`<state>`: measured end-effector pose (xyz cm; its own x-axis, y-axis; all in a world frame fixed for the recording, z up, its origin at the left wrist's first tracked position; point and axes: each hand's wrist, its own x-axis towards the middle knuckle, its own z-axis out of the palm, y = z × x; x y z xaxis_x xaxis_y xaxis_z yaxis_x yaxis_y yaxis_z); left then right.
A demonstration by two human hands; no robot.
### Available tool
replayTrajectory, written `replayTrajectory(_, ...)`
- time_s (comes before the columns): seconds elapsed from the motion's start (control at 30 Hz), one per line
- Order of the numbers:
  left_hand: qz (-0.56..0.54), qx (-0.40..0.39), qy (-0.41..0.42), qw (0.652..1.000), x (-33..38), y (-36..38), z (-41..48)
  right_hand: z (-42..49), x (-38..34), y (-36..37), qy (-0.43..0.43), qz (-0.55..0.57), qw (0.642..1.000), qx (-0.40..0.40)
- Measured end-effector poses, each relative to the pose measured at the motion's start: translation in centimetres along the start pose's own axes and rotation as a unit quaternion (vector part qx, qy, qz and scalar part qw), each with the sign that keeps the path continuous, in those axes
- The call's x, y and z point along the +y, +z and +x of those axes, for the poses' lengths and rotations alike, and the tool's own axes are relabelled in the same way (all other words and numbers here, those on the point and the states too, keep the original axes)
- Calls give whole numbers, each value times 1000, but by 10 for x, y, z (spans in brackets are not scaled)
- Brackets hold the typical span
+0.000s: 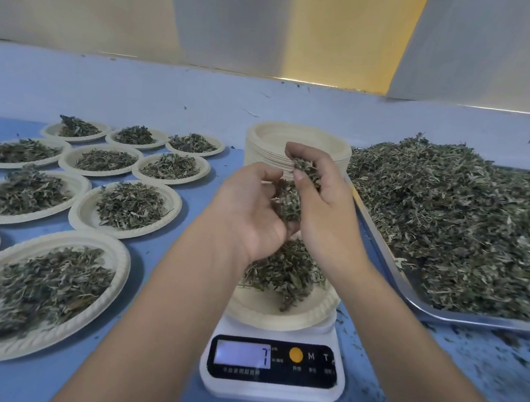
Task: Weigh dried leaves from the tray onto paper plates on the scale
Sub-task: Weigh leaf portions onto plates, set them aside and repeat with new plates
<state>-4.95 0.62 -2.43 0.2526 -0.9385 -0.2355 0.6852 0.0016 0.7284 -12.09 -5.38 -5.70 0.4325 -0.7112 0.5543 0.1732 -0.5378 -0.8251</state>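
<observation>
A white digital scale stands at the front centre, its display showing a 7. On it sits a paper plate with a small heap of dried leaves. Above the plate, my left hand and my right hand are cupped together around a clump of dried leaves, fingers curled round it. A steel tray piled with dried leaves lies at the right, touching the scale's side of the table.
Several filled paper plates cover the blue table on the left, the nearest by my left forearm. A stack of empty paper plates stands behind my hands. Leaf crumbs litter the table at the front right.
</observation>
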Motion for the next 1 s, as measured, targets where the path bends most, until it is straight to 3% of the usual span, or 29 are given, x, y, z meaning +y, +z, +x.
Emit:
replayTrajectory(0.1, 28, -19, 29, 999, 5, -5, 0, 1, 1, -3, 18, 11, 1000, -8)
replayTrajectory(0.27, 164, -5, 65, 984, 7, -13, 3, 0, 2, -6, 26, 34, 999, -25)
replayTrajectory(0.5, 197, -14, 52, 979, 13, -24, 6, 8, 7, -13, 132, 205, 970, 17)
replayTrajectory(0.7, 177, -14, 52, 983, 12, -24, 7, 9, 9, -10, 147, 263, 953, 17)
replayTrajectory(0.83, 100, 10, 62, 993, 8, -20, 8, 7, 5, -8, 161, 307, 938, 23)
replayTrajectory(1.0, 3, 37, 74, 997, -8, 6, 17, 8, -1, -13, 180, 359, 910, 107)
